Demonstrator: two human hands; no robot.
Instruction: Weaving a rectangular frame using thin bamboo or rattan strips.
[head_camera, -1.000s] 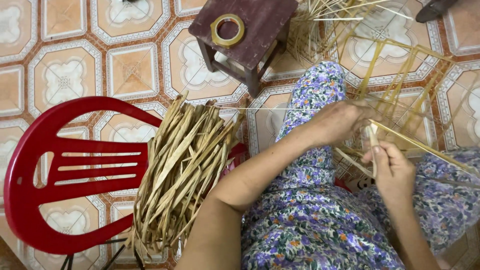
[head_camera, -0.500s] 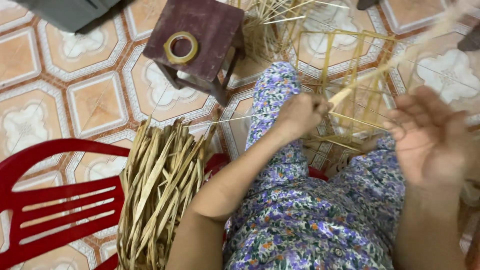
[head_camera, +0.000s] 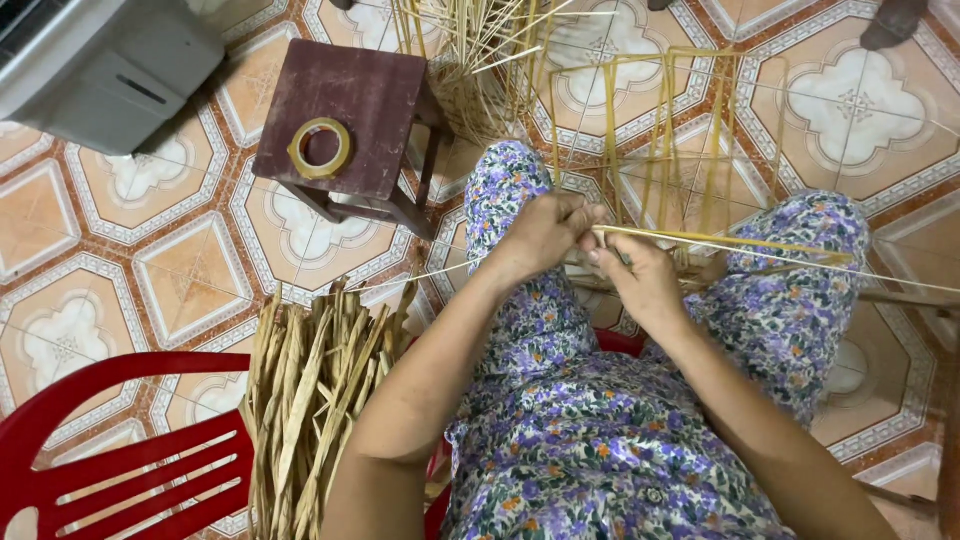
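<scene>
My left hand (head_camera: 540, 235) and my right hand (head_camera: 640, 280) meet over my knees, and both are closed on the near end of a thin yellow strip (head_camera: 720, 240). The left one pinches it from the top with its fingers curled. The right one holds it just beside, with the thumb on the strip. From my fingers the strip runs out to my right, across my right knee, and it lies nearly flat in the air.

I think this strip is very light and springy. It is stiff along its length but it bends easily, and its edge can split or break if I fold it sharply. The surface looks smooth, so it can slip. The best place to hold it is near the end, between thumb and finger, with the two hands close together as they are now.

Behind the strip, between my knees, stands a frame of yellow sticks (head_camera: 660, 130) on the tiled floor (head_camera: 190, 270). Beyond it is a loose bunch of thin sticks (head_camera: 480, 50). A small dark stool (head_camera: 350, 110) stands to my left with a roll of tape (head_camera: 320, 147) on top. Near my left elbow, a bundle of dry flat leaves (head_camera: 310, 390) leans on a red plastic chair (head_camera: 110, 470).
</scene>
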